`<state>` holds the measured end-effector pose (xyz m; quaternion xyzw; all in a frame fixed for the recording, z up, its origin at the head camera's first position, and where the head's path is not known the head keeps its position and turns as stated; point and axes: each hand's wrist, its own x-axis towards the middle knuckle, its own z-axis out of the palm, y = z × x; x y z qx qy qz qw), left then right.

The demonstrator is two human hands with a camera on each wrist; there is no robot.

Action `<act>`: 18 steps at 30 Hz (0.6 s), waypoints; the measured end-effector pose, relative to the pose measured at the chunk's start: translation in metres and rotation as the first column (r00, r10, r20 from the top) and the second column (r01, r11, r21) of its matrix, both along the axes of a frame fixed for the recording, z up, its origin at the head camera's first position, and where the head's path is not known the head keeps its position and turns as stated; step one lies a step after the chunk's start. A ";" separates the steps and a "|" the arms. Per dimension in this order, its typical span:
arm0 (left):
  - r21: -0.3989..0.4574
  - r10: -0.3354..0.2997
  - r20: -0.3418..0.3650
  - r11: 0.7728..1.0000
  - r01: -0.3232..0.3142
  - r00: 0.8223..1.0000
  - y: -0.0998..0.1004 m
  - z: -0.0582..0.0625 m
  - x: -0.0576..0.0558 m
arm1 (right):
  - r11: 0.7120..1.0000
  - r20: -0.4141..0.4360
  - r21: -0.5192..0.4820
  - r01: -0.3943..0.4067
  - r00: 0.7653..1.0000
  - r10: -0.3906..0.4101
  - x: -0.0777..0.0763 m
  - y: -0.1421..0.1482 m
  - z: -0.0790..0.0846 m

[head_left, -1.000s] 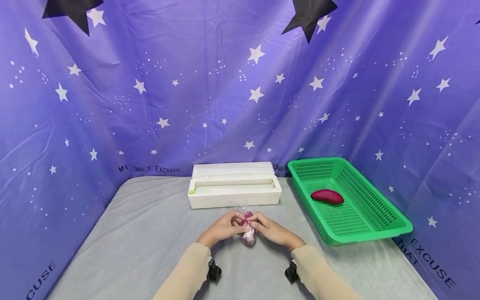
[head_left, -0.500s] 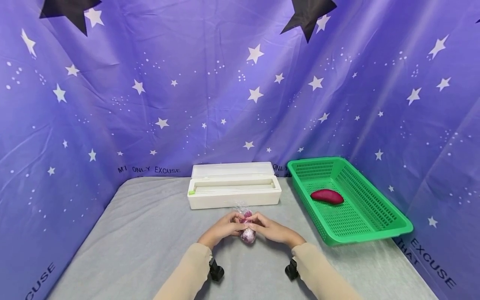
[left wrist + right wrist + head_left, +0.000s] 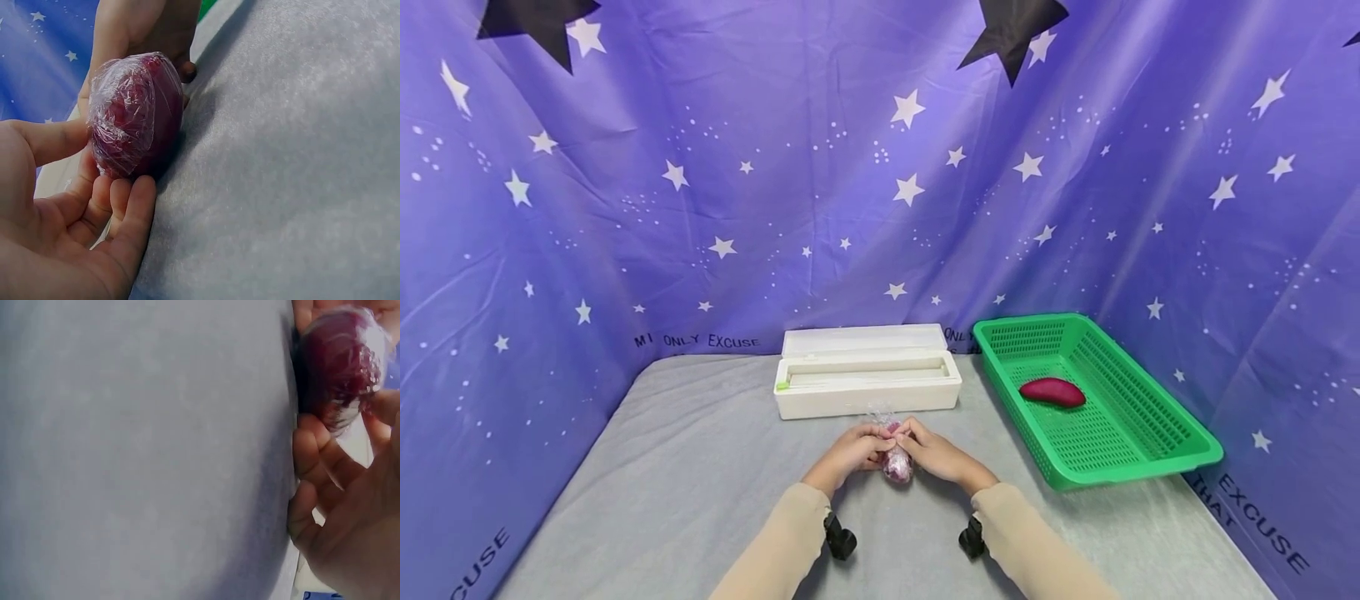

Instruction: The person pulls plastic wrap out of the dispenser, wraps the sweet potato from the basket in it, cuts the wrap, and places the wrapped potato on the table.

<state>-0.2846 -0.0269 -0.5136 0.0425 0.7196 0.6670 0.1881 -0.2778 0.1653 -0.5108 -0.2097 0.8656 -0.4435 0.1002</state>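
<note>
A dark red sweet potato (image 3: 897, 468) wrapped in crinkled cling film lies on the grey cloth with its length pointing away from me. My left hand (image 3: 850, 454) holds it from the left; in the left wrist view the thumb presses one side while the fingertips (image 3: 145, 190) touch its underside. From the right, my right hand (image 3: 942, 457) pinches the film near the far end. Loose clear film (image 3: 882, 411) sticks out beyond the fingertips. Between the hands, part of the sweet potato is hidden in the head view.
Behind the hands stands a white cling film box (image 3: 868, 403) with its lid up and a green slider at left. To the right, a green basket (image 3: 1052, 481) contains a bare red sweet potato (image 3: 1052, 392). A starry purple curtain (image 3: 820, 167) surrounds the table.
Both hands have shifted slightly toward the far end of the wrapped sweet potato, showing more of its near part. The box and basket stay put.
</note>
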 end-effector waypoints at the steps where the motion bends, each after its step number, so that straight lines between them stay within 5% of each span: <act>1: -0.002 0.005 -0.001 1.000 -0.005 1.000 0.000 0.000 0.000 | 1.000 -0.020 0.011 0.019 1.000 -0.019 0.000 -0.001 0.000; 9: 0.043 -0.021 -0.003 0.999 0.021 1.000 -0.006 -0.003 -0.002 | 0.988 -0.028 -0.020 0.154 0.988 -0.154 0.000 -0.007 -0.005; 18: 0.021 0.003 0.003 1.000 -0.003 1.000 -0.009 -0.004 -0.002 | 0.992 0.076 -0.041 0.115 0.991 -0.112 -0.003 -0.001 -0.003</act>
